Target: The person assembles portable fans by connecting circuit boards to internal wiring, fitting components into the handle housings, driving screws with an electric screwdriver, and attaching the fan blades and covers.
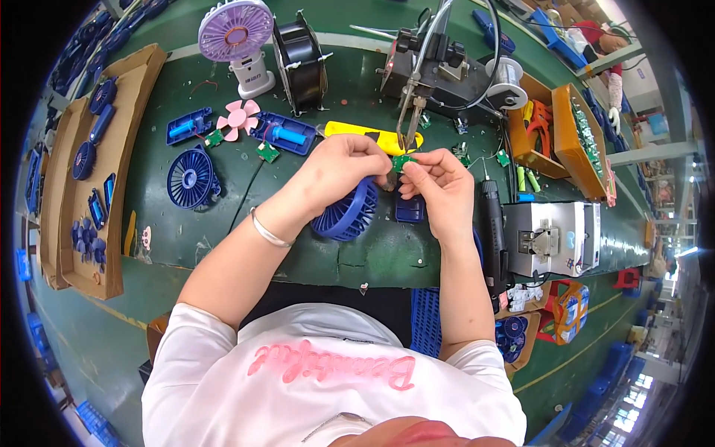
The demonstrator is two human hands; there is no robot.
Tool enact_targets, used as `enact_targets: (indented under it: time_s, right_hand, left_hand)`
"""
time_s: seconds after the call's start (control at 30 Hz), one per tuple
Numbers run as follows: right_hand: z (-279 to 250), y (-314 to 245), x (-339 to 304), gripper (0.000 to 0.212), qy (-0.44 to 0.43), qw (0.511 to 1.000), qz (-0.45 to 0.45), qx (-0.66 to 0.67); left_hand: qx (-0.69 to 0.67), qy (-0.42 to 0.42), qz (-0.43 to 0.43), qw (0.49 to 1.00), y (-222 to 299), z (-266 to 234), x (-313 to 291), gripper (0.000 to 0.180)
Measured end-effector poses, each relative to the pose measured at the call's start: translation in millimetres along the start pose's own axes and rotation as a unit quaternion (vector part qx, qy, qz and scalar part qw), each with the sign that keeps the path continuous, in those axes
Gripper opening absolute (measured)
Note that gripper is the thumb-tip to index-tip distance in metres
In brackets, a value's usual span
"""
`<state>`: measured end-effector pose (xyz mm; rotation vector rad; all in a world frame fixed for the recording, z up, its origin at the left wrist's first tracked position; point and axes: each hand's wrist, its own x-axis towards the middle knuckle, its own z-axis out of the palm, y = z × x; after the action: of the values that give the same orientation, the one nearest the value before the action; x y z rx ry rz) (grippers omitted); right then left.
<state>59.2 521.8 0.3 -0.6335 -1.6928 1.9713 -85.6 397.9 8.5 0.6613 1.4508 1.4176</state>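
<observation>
My right hand (443, 186) pinches a small green circuit board (402, 162) between thumb and fingers, directly under the tips of the soldering machine (408, 123). Just left of the board, my left hand (341, 165) is closed in a pinch; what its fingertips hold is too small to make out. A round blue fan cage (346, 214) stands tilted below my left hand, partly covered by it. Near my right wrist lies a blue plastic casing (410, 209). Behind both hands rests a yellow tool handle (372, 137).
An electric screwdriver (491, 231) and a grey-white machine (547, 237) stand at the right. Solder wire sits on a spool (509, 80). Opened blue fan housings (285, 134), a pink propeller (238, 119) and a purple fan (235, 33) occupy the back left. A cardboard tray (123, 160) holds blue parts.
</observation>
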Motion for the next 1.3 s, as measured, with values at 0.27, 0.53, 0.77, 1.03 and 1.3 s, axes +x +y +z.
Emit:
enact_targets:
  time_s: [0.27, 0.53, 0.77, 1.03, 1.3]
  right_hand:
    - [-3, -4, -3, 0.009, 0.023, 0.999, -0.018, 0.023]
    - [-2, -4, -4, 0.008, 0.006, 1.000, 0.015, 0.009]
    - [-1, -3, -2, 0.012, 0.029, 0.999, 0.007, 0.024]
    - [0, -1, -2, 0.016, 0.027, 0.999, -0.014, 0.027]
    - [3, -1, 0, 0.018, 0.026, 0.999, -0.019, 0.028]
  left_hand:
    - [-0.271, -0.148, -0.093, 0.947, -3, -4, 8, 0.013]
    - [-0.118, -0.135, -0.076, 0.981, 3, -15, -3, 0.019]
    - [-0.038, 0.009, 0.007, 0.999, -1, -3, 1, 0.022]
    - [-0.060, 0.029, 0.034, 0.997, -2, 3, 1, 0.018]
    - [-0.091, 0.043, 0.032, 0.994, -2, 4, 0, 0.018]
